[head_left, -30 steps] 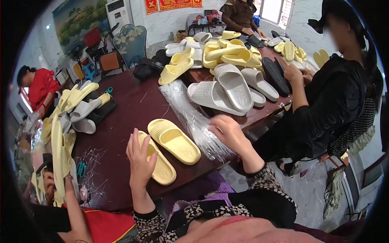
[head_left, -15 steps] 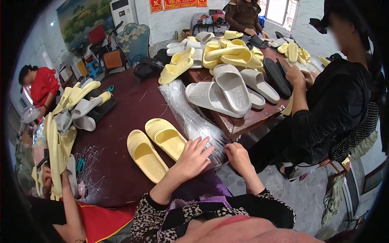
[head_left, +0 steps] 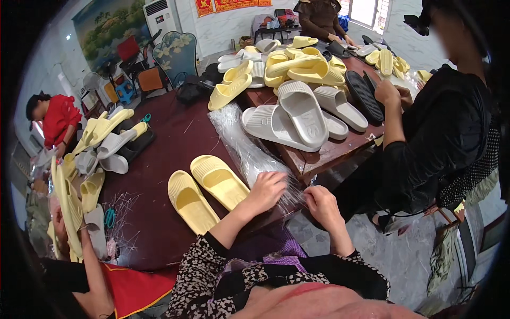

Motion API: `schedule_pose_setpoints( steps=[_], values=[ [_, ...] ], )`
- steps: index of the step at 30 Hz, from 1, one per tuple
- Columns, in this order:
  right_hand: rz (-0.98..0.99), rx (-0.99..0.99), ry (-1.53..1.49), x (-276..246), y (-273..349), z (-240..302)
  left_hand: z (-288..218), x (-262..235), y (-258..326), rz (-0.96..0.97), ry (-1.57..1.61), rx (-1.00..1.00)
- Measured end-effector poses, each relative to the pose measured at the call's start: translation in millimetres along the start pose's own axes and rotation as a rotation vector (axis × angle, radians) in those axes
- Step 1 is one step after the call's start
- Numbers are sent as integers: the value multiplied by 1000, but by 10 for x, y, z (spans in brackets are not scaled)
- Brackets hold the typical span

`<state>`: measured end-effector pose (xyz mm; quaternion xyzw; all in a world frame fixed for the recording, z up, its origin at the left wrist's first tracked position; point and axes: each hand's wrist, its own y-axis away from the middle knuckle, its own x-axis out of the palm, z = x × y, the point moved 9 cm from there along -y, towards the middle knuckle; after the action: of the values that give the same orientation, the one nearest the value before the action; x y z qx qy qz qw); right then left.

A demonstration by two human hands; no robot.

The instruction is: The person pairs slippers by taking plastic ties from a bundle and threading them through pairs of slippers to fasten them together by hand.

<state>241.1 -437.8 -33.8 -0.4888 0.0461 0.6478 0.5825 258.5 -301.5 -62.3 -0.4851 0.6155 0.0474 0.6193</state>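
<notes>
A bundle of thin clear plastic strands [head_left: 234, 135] lies along the right side of the dark red table [head_left: 154, 175], its loose ends fanning toward me. My left hand [head_left: 268, 190] rests over those near ends, fingers curled together; whatever they grip is hidden. Just right of the ends, my right hand [head_left: 323, 206] is closed in a pinch at the table's edge, and anything between its fingertips is too fine to make out. Left of my left hand lies a pair of yellow slides, the left slide [head_left: 190, 199] and the right slide [head_left: 215, 178], toes pointing away, partly beside my forearm.
Grey slides [head_left: 303, 114] and yellow slides [head_left: 297, 69] are heaped on the adjoining table. A co-worker in black [head_left: 441, 127] handles a black slide [head_left: 364, 95] at right. More slides [head_left: 109, 133], green scissors [head_left: 110, 218] and scattered strands lie left, near another worker's arm [head_left: 93, 260].
My left hand's spread fingers have curled in over the strand ends. The right hand has shifted slightly right and stays pinched. The yellow pair lies where it was.
</notes>
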Motion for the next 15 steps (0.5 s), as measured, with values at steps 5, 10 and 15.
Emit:
schedule_pose_setpoints(
  steps=[5,10,15],
  values=[
    [38,-24,58,82,37,-48,79,-22,-22,-56,63,-67],
    [3,-20,41,-22,12,45,96,-50,-4,-95,82,-91],
    [-166,92,-309,-42,-48,-74,230,-43,50,-126,159,-157]
  ],
)
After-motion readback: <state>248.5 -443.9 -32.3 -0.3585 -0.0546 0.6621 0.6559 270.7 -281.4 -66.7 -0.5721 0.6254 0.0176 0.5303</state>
